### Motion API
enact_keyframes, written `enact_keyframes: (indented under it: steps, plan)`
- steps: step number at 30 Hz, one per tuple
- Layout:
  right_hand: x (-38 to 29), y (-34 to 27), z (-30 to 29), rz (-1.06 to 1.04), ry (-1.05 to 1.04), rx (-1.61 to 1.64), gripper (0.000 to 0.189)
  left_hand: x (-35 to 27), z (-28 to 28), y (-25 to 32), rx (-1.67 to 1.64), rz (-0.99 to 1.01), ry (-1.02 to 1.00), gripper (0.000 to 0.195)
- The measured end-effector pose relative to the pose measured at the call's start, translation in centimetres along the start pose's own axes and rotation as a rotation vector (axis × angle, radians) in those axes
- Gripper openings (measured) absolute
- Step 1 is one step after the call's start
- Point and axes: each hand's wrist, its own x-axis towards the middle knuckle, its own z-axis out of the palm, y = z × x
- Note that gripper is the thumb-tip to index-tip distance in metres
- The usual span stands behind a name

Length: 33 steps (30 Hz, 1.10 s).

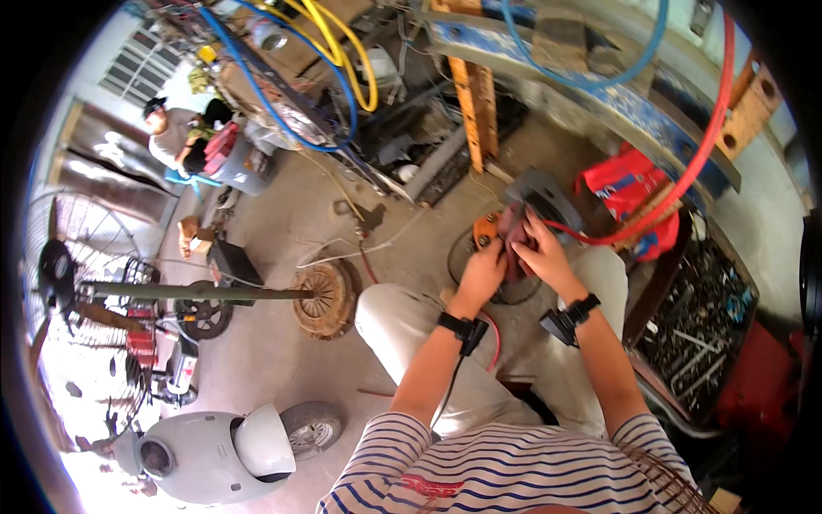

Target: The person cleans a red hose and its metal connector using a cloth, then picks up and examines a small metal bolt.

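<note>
Both hands hold a dark maroon cloth between them, in front of my knees. My left hand [483, 273] grips the left edge of the cloth [514, 247]. On its right side my right hand [542, 250] pinches it, thumb towards the middle. An orange part with dark round fittings [485, 230] shows just beyond my left hand; what it belongs to is partly hidden. Behind the cloth stands a dark grey housing [542, 193] on the floor. A red hose [690, 173] comes down from the upper right and passes behind my right hand.
To the right are a red bag [632, 186] and a metal tray of small hardware [697, 321]. A rusty clutch pressure plate [321, 299] bears a fan's pole on the left. A grey scooter [212, 453] stands lower left. Another person [170, 135] sits at the far upper left.
</note>
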Motion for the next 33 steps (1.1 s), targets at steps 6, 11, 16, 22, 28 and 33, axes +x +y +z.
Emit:
enact_keyframes:
  steps: [6,11,16,22,28,33]
  plan:
    - [0.3,0.8,0.4,-0.009,-0.152,-0.27,0.051,-1.6,-0.7,-2.4,0.158,0.067,-0.036,0.018]
    - [-0.8,0.0,0.5,-0.005,-0.096,-0.363,0.045,-2.0,-0.6,-3.3,0.065,0.009,-0.117,0.025]
    - [-0.8,0.5,-3.0,0.049,0.044,-0.416,0.043,0.1,0.3,-1.9,0.022,-0.025,0.004,0.026]
    - [-1.6,-1.7,-6.8,-0.072,0.248,0.101,0.041,1.5,1.4,1.8,-0.07,0.042,-0.019,0.026]
    - [-3.1,-3.4,-6.4,0.028,0.2,0.178,0.047,1.3,3.7,2.0,-0.159,0.049,-0.075,0.019]
    - [-2.8,-1.5,-7.4,0.062,0.233,0.186,0.036,1.6,4.9,2.9,-0.163,0.173,-0.125,0.017]
